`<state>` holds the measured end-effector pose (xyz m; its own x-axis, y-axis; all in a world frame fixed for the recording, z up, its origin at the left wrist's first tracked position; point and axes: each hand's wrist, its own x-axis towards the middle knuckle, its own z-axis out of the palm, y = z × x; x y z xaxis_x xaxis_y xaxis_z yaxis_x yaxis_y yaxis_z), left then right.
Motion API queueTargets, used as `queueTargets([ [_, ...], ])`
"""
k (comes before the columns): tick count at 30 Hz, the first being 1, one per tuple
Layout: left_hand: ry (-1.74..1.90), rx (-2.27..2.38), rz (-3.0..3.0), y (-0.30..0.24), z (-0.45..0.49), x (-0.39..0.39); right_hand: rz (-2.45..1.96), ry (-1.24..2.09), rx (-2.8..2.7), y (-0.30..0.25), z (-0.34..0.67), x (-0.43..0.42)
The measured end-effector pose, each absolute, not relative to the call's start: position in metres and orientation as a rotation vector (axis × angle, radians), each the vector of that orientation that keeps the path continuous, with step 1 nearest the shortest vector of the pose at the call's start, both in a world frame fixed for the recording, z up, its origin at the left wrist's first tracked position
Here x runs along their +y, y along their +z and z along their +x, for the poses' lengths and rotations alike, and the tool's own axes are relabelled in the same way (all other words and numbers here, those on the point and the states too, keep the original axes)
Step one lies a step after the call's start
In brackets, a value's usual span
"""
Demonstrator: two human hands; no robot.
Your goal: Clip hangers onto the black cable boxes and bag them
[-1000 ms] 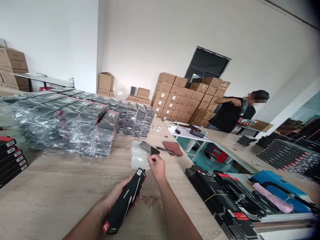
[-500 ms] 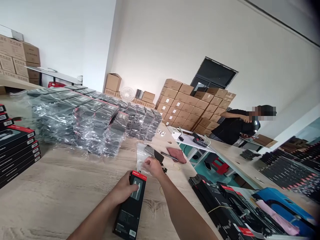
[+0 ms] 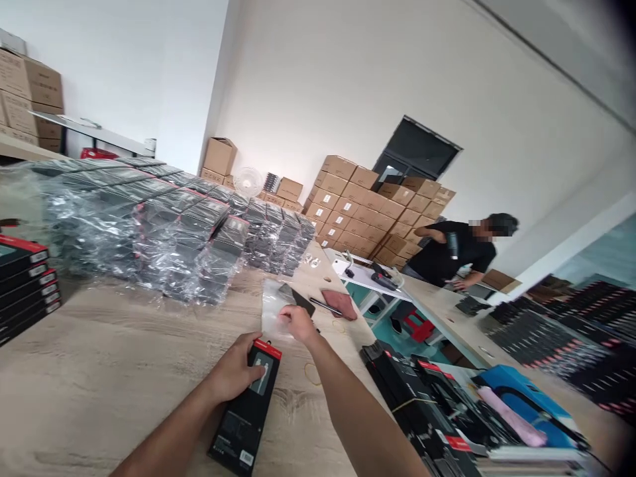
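My left hand (image 3: 231,370) grips a black retail box (image 3: 244,412) with a red end, holding it upright on the light wooden table (image 3: 124,358). My right hand (image 3: 298,324) pinches the edge of a transparent plastic bag (image 3: 272,308) just beyond the box. A dark flat object (image 3: 297,299) lies at the bag's far side, partly covered by it. Beyond my right hand are a slim dark pen-like tool (image 3: 325,306) and a folded reddish-brown cloth (image 3: 340,305).
Shrink-wrapped stacks of black boxes (image 3: 149,228) fill the far left of the table, with a loose stack (image 3: 24,285) at left. Bundled boxes and a blue item (image 3: 527,404) lie at right. A co-worker (image 3: 454,252) stands at a far table before stacked cartons (image 3: 362,212).
My left hand has turned the box from a slanted, side-on position to upright with its front showing. My right hand has moved down onto the bag. The co-worker has turned toward the far table.
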<state>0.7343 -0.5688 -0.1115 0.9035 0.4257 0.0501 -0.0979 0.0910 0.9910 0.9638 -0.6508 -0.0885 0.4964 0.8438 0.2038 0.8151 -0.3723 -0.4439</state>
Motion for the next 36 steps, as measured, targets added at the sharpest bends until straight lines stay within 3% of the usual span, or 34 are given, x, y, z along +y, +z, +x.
queueTargets([
  [18, 0.317, 0.08, 1.737, -0.108, 0.756, -0.576, -2.118, 0.293, -1.309, -0.106, 0.955, -0.655],
  [25, 0.224, 0.312, 1.767, -0.11, 0.768, -0.578, -1.991, 0.243, -1.068, -0.106, 0.96, -0.651],
  [36, 0.252, 0.239, 1.848, -0.111, 0.765, -0.578, -1.733, -0.175, -0.703, -0.023, 0.995, -0.63],
])
